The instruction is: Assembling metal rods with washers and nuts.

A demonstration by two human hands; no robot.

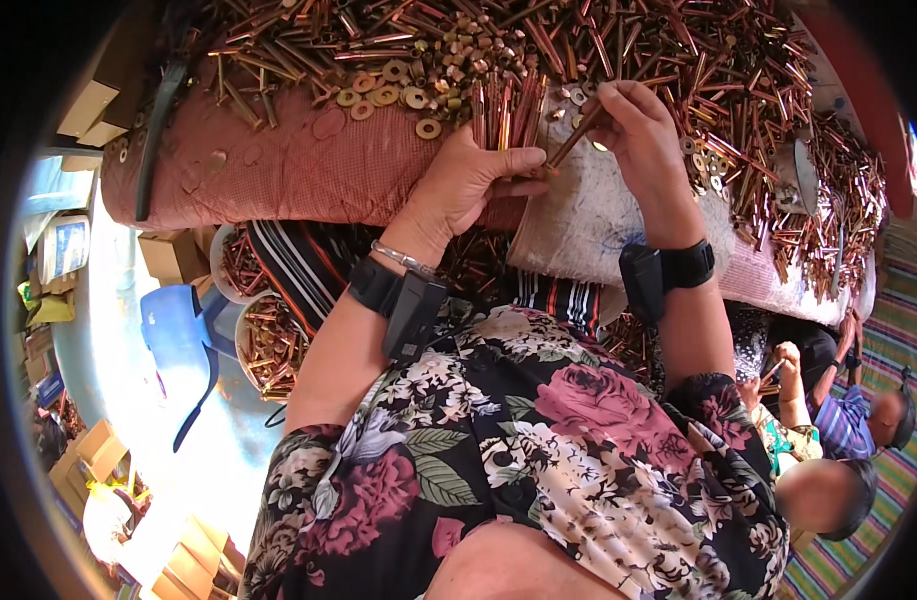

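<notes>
R-hand fingertips pinch 1 copper-col. rod, slanted, lower end near L thumb tip. L hand: thumb pressed toward fingers, gripping upright rod bundle at base; some fingers hidden. Beyond: flat washers, nut pile, loose rods. White cloth below R hand, red padded cloth to L.
</notes>
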